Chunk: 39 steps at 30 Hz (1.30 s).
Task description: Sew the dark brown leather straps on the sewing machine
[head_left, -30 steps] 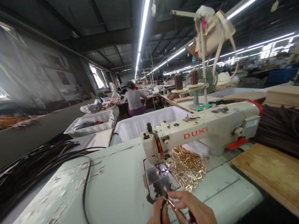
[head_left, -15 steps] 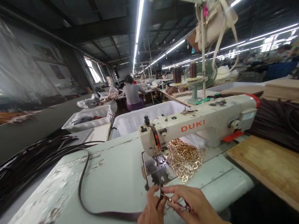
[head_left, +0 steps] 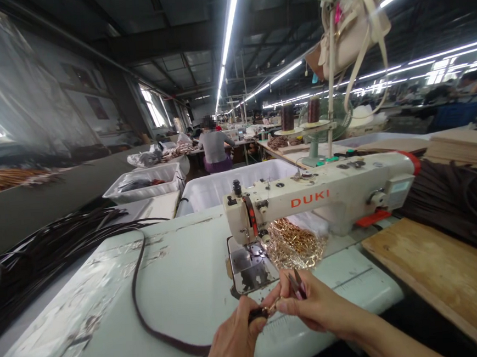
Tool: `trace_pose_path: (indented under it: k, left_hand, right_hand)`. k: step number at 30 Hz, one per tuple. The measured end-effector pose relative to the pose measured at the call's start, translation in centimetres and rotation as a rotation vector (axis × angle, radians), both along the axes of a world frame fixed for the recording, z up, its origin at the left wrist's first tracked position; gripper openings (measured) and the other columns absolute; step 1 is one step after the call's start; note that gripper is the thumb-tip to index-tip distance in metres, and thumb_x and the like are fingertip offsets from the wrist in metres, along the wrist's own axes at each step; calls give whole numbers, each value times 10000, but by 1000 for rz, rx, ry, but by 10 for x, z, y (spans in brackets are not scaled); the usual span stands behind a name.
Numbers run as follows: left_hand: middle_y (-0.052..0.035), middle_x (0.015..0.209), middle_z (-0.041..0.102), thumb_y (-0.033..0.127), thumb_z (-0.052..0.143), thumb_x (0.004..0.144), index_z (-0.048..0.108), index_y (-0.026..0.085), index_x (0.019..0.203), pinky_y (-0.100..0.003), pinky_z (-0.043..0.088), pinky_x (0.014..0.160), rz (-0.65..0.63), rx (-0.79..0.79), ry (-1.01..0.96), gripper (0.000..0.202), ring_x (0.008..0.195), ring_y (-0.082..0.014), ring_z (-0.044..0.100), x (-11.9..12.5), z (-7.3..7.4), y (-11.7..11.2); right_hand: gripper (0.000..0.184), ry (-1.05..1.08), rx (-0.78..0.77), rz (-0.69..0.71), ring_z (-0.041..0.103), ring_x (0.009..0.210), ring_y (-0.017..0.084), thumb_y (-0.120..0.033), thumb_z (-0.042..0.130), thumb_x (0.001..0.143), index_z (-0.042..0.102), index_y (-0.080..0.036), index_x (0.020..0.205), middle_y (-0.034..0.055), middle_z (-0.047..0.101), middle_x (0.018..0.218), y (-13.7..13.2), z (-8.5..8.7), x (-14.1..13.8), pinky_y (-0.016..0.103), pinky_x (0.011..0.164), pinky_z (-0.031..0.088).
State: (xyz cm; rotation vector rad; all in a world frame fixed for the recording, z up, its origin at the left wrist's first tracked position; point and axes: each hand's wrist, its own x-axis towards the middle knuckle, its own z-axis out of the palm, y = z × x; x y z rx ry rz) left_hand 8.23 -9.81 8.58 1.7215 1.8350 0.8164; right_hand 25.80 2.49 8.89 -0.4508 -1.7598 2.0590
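My left hand (head_left: 235, 341) pinches the end of a long dark leather strap (head_left: 139, 313) that curves away over the pale green sewing table (head_left: 180, 282). My right hand (head_left: 314, 304) is closed on a small gold metal clasp (head_left: 272, 307) at the strap's end, and small thread snips (head_left: 296, 284) stick up from between its fingers. Both hands meet just in front of the steel needle plate (head_left: 249, 268) of the cream DUKI sewing machine (head_left: 323, 199). A bag of gold chain (head_left: 295, 243) lies under the machine's arm.
A wooden board (head_left: 440, 278) lies on the right, with dark straps (head_left: 463, 205) heaped behind it. More dark straps (head_left: 38, 255) pile up at the left. White bins (head_left: 223, 193) stand behind the table. A beige handbag (head_left: 347, 38) hangs from the thread stand. A person (head_left: 214, 150) sits further back.
My hands have moved slightly up and right off the needle plate's front edge. The snips now point upward from my right hand. The strap's loop has shifted on the table.
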Motion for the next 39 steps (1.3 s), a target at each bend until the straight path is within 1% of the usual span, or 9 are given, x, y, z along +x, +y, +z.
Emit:
trace_pose_path:
  k: [4, 7, 11, 15, 19, 23, 33, 36, 39]
  left_hand:
    - [10, 766, 572, 297, 250, 983, 457, 248, 930, -227, 421, 668, -48, 2, 95, 220, 668, -145, 558, -2, 3, -1]
    - [-22, 834, 605, 270, 237, 982, 466, 249, 1009, -246, 436, 702, -85, 8, 161, 232, 725, -163, 585, -3, -3, 1]
    - [-53, 873, 626, 219, 244, 948, 453, 233, 1062, -257, 437, 671, -134, 34, 191, 238, 752, -182, 606, -4, -12, 8]
    - [13, 670, 574, 236, 250, 949, 467, 224, 1004, -243, 417, 597, -124, 29, 133, 224, 601, -164, 576, -3, -10, 10]
    - [14, 929, 688, 312, 401, 951, 542, 288, 1054, -263, 446, 784, 66, 82, 125, 176, 879, -179, 638, -6, -6, 8]
    - [46, 1042, 701, 356, 479, 934, 594, 350, 1116, -270, 444, 883, 84, 69, 99, 215, 994, -177, 632, -10, -8, 12]
    - [5, 860, 699, 378, 501, 902, 677, 220, 955, -209, 452, 701, -97, -53, -81, 243, 770, -156, 617, -26, -3, 50]
    - [7, 742, 639, 374, 494, 884, 661, 189, 852, -225, 416, 634, -103, -103, -32, 252, 711, -157, 566, -37, -4, 64]
    - [14, 690, 589, 337, 456, 869, 630, 172, 821, -228, 402, 608, -124, -133, 29, 245, 672, -148, 546, -50, -5, 83]
  right_hand:
    - [239, -48, 284, -119, 550, 562, 85, -352, 692, 842, 538, -170, 844, 42, 696, 921, -3, 9, -2, 194, 531, 423]
    - [209, -143, 616, -202, 632, 883, 172, -259, 749, 796, 643, -202, 967, 17, 700, 933, -8, 14, -6, 251, 773, 455]
    - [49, -206, 895, -210, 629, 771, 152, -208, 713, 831, 672, -199, 805, -5, 680, 809, -12, 4, -11, 233, 715, 429]
    - [89, -245, 1016, -219, 608, 769, 150, -98, 592, 855, 632, -178, 855, 12, 650, 832, -12, -7, -8, 228, 688, 411]
    - [66, -217, 998, -235, 589, 749, 146, -169, 562, 899, 621, -171, 869, 9, 638, 810, -8, -7, -5, 233, 678, 391]
    - [95, -182, 868, -255, 582, 711, 132, -233, 624, 883, 643, -171, 813, -9, 654, 767, -2, -4, -6, 224, 666, 377]
    - [154, -141, 380, -145, 673, 670, 168, -247, 608, 848, 675, -129, 776, 27, 705, 700, 21, -29, -22, 206, 607, 429]
    - [169, -174, 434, -169, 679, 663, 152, -236, 572, 861, 658, -125, 767, 25, 709, 696, 27, -34, -35, 184, 609, 442]
    - [208, -395, 671, -216, 669, 644, 124, -245, 519, 899, 663, -145, 787, 1, 708, 702, 33, -36, -49, 161, 570, 426]
